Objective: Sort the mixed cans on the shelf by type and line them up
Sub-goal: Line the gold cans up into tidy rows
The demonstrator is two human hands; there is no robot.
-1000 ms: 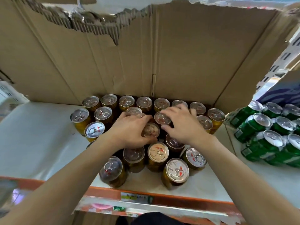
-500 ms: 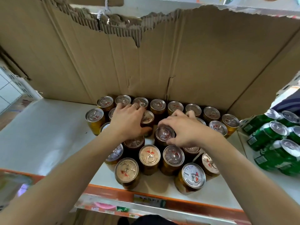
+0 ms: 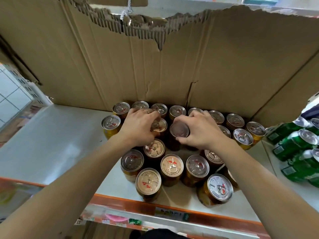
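Both hands have reached deeper toward the back edge of the shelf (image 3: 51,138) than a second ago. Torn cardboard (image 3: 120,66) walls that back edge. Gold cans (image 3: 171,165) fill the middle, tidy rows at the back and a loose, crooked cluster near the front edge; green cans (image 3: 293,144) lie apart by the right edge, so the types look already separated. The left hand (image 3: 138,128) curls over the left can (image 3: 159,126), and the right hand (image 3: 202,130) grips the right can (image 3: 179,130) by its rim. I judge this a straightening step: set each can upright, snug against the row behind, and lift rather than shove, since tightly packed neighbours could tip.
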